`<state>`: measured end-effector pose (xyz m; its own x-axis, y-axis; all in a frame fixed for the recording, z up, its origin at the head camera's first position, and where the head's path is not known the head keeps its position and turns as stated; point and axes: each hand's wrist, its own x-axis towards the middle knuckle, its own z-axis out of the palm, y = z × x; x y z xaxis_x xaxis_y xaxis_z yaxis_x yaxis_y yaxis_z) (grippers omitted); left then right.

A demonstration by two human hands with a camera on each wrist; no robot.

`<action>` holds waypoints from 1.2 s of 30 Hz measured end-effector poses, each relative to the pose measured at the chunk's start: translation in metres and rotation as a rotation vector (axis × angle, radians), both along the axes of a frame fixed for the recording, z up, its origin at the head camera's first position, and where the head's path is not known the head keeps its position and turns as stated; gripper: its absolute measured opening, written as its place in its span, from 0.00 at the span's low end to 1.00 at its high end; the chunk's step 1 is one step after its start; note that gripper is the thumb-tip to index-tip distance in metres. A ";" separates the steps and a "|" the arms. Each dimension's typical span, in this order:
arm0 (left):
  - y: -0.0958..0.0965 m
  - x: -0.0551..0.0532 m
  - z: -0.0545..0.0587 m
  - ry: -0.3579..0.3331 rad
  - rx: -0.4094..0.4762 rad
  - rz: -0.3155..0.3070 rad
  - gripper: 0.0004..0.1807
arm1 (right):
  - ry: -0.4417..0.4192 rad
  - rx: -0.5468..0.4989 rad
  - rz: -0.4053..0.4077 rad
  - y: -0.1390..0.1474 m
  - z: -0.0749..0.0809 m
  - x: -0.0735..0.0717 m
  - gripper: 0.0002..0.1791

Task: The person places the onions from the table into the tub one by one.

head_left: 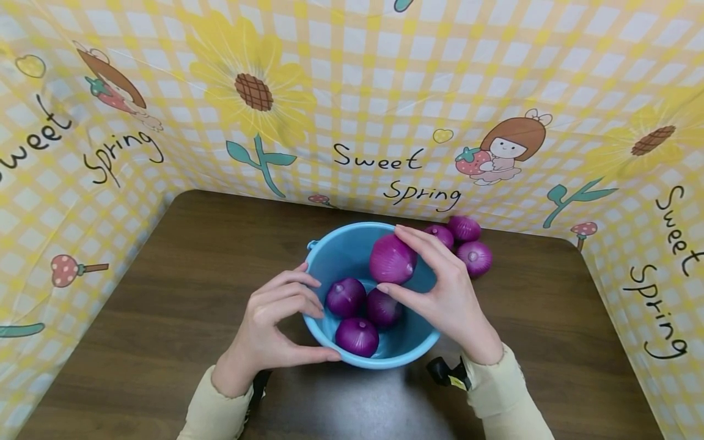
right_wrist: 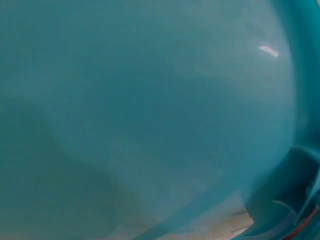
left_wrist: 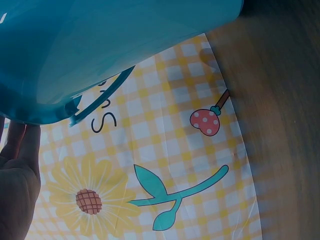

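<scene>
A light blue bucket [head_left: 374, 365] stands on the table with several purple onions inside, among them one onion [head_left: 357, 337] near the front wall. My left hand [head_left: 275, 321] grips its left rim, fingertips over the edge and thumb along the front. In the left wrist view, fingers [left_wrist: 31, 150] reach up to the rim. Over the bucket's opening, my right hand [head_left: 448, 296] holds another purple onion [head_left: 392, 259] between thumb and fingers. The right wrist view is filled by the bucket's wall [right_wrist: 150, 110]; neither the hand nor the held onion shows there.
Behind the bucket, to its right, lie 3 more purple onions [head_left: 474, 259] by the back cloth. A yellow checked cloth [head_left: 374, 91] walls the brown table [head_left: 181, 293] at the back and both sides. The bucket's handle [left_wrist: 107, 95] hangs along its outside.
</scene>
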<state>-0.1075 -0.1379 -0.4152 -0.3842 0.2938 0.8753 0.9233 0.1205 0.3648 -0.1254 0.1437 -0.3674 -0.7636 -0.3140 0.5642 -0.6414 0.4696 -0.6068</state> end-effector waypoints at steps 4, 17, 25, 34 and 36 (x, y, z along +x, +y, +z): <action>0.000 0.000 0.000 0.002 0.001 -0.001 0.27 | -0.012 0.010 -0.006 0.000 -0.001 0.000 0.45; 0.001 0.000 0.000 0.000 0.000 0.001 0.27 | -0.031 0.009 -0.009 0.000 0.001 0.001 0.43; 0.001 0.000 0.002 -0.002 0.003 0.000 0.27 | -0.007 0.005 -0.018 0.003 0.002 0.003 0.42; 0.001 0.001 0.002 -0.006 0.005 0.000 0.26 | -0.004 -0.015 -0.027 0.009 0.003 0.005 0.43; 0.001 0.001 0.002 -0.006 0.005 -0.001 0.26 | -0.003 -0.023 -0.033 0.009 0.004 0.006 0.43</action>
<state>-0.1069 -0.1366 -0.4134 -0.3891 0.2895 0.8745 0.9212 0.1182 0.3707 -0.1193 0.1527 -0.3634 -0.7750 -0.2760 0.5685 -0.6240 0.4764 -0.6194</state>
